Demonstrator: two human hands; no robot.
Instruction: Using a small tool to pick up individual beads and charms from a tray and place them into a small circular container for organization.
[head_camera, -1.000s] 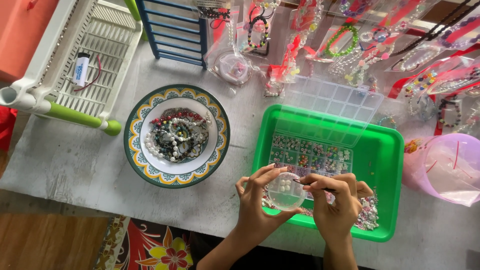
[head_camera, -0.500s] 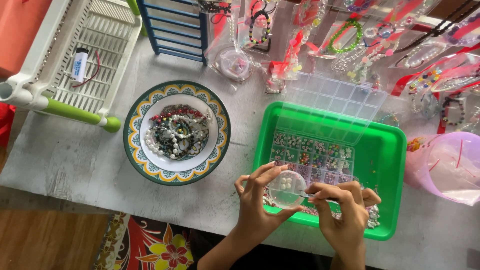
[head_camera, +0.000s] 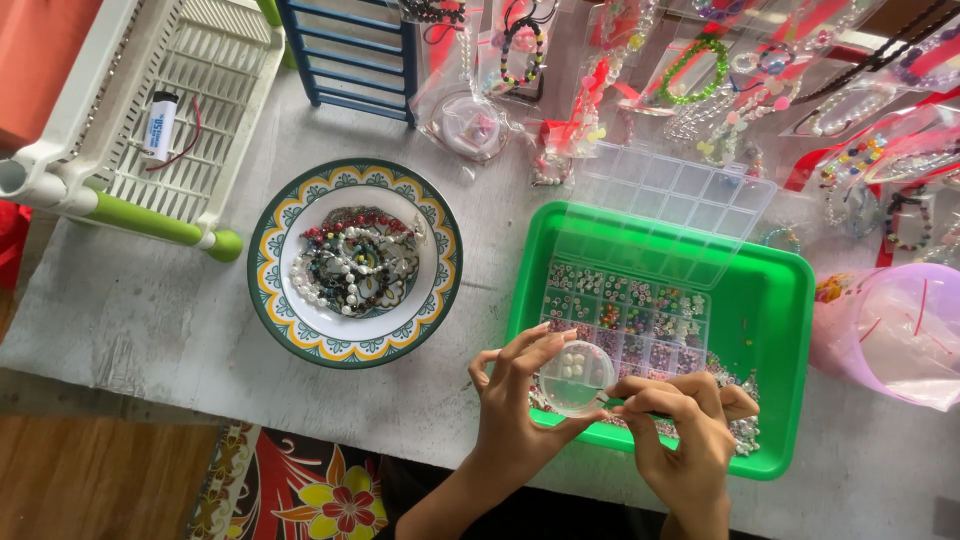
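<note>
My left hand (head_camera: 510, 405) holds a small round clear dish (head_camera: 576, 378) with a few white beads in it, over the near edge of the green tray (head_camera: 775, 300). My right hand (head_camera: 685, 435) pinches a thin dark tool at the dish's near right rim; the tool is mostly hidden by my fingers. Behind the hands, inside the tray, lies a clear compartment box (head_camera: 628, 310) filled with coloured beads, its lid open toward the back. Loose beads lie on the tray floor by my right hand.
A patterned plate (head_camera: 273, 310) with beaded bracelets sits left of the tray. A white and green rack (head_camera: 120, 130) holds a lighter at far left. Bagged bracelets (head_camera: 760, 90) line the back. A purple container (head_camera: 890, 335) stands at right.
My right hand has dropped toward me and to the dish's lower rim, and the tool is now hidden. The dish has tilted slightly; my left hand has hardly moved.
</note>
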